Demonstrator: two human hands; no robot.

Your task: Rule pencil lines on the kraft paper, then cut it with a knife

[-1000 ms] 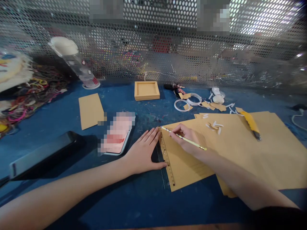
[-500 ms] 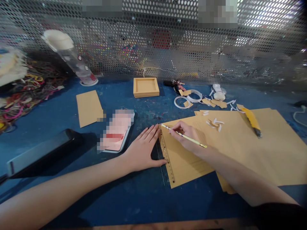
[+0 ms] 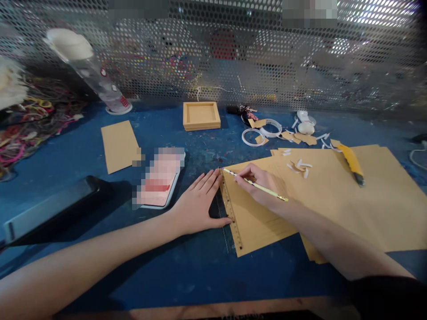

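My left hand [image 3: 195, 202] lies flat with thumb and fingers spread, pressing on a clear ruler [image 3: 233, 222]. That ruler runs along the left edge of a brown paper sheet [image 3: 256, 226]. In my right hand [image 3: 258, 184] a pale patterned pencil [image 3: 268, 191] is pinched, its point at the sheet's top left corner beside the ruler's upper end. Faint lines show on the sheet near my right wrist. Larger brown sheets [image 3: 360, 213] lie under and beyond my right forearm.
A yellow utility knife [image 3: 352, 164] rests on the larger sheets near paper scraps. Behind are tape rolls [image 3: 253, 138], an earbud case [image 3: 306, 118] and a small wooden tray [image 3: 202, 126]. Leftward lie a phone [image 3: 158, 184], a brown card [image 3: 120, 146], a long black object [image 3: 55, 213] and a clear bottle [image 3: 103, 84].
The whole view has shifted slightly, so things sit a little higher in it. Both hands, the ruler and the pencil keep nearly the same places on the paper.
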